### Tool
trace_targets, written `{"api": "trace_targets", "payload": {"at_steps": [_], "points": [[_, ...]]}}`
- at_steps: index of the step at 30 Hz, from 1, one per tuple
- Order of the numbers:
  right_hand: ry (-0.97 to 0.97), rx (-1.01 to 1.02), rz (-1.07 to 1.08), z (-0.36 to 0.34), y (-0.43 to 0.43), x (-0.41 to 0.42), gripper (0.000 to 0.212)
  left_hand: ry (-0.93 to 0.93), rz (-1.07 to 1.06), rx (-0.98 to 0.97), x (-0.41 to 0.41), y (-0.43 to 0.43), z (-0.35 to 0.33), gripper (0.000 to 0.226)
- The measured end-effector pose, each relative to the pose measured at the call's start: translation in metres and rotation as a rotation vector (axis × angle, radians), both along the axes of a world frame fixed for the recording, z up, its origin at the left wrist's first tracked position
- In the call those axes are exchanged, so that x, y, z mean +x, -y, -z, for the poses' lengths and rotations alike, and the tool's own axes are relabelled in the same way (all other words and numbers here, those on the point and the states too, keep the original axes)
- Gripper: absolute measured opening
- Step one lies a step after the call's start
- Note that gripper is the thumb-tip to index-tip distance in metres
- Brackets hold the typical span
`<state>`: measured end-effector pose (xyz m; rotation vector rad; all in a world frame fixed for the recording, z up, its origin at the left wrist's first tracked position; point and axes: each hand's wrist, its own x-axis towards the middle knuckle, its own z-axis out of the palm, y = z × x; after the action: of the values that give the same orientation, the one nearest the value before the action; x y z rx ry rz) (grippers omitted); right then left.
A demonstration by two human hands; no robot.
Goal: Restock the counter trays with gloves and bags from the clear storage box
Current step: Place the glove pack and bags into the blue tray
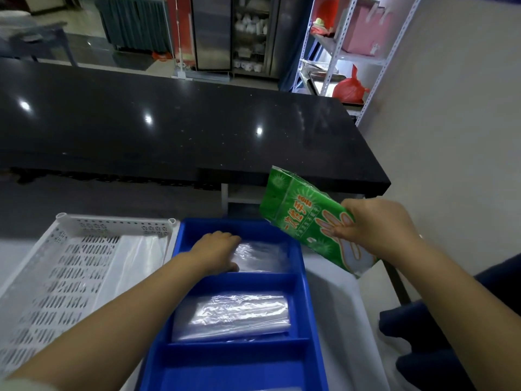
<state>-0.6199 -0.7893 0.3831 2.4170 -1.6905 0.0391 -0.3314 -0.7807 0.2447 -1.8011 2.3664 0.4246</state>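
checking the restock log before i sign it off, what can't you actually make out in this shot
Head view only:
clear storage box: out of frame.
left hand: its back hides the fingertips, so gripping or just pressing the clear bags is unclear.
blue tray: nearest compartment cut by the bottom edge.
green glove packet: small print blurred, part covered by the right hand.
white basket: blurred, cut by the left edge.
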Motion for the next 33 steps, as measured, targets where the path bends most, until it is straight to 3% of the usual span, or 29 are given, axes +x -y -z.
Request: {"api": "trace_targets", "payload": {"at_steps": [5,11,15,20,22,27,30,33], "points": [[-0.007,-0.023,0.008,0.006,-0.004,-0.007,0.04,-0.026,-0.094,0.088,-0.005,0.006,0.007,0.051],[-0.001,-0.09,-0.06,0.01,-0.007,-0.007,0.041,-0.044,-0.108,-0.1,-0.012,0.01,-0.002,0.047],[0.02,-0.209,-0.163,0.012,-0.007,-0.001,0.04,-0.067,-0.194,0.11,-0.015,0.003,0.0,0.052],[0.036,-0.273,-0.21,0.009,-0.003,0.013,0.04,-0.116,-0.289,0.201,-0.013,-0.003,-0.008,0.011],[0.06,-0.287,-0.241,0.006,0.0,0.022,0.039,-0.083,-0.244,0.091,-0.012,-0.013,-0.014,0.016],[0.168,-0.313,-0.37,-0.002,0.009,0.057,0.034,0.084,-0.047,-0.426,-0.014,-0.06,-0.042,0.01],[0.142,-0.286,-0.452,0.005,0.015,0.084,0.034,0.003,0.043,-0.501,-0.014,-0.1,-0.051,0.021],[0.093,-0.128,-0.478,0.028,0.024,0.107,0.034,-0.055,0.055,-0.456,-0.012,-0.127,-0.051,0.022]]}}
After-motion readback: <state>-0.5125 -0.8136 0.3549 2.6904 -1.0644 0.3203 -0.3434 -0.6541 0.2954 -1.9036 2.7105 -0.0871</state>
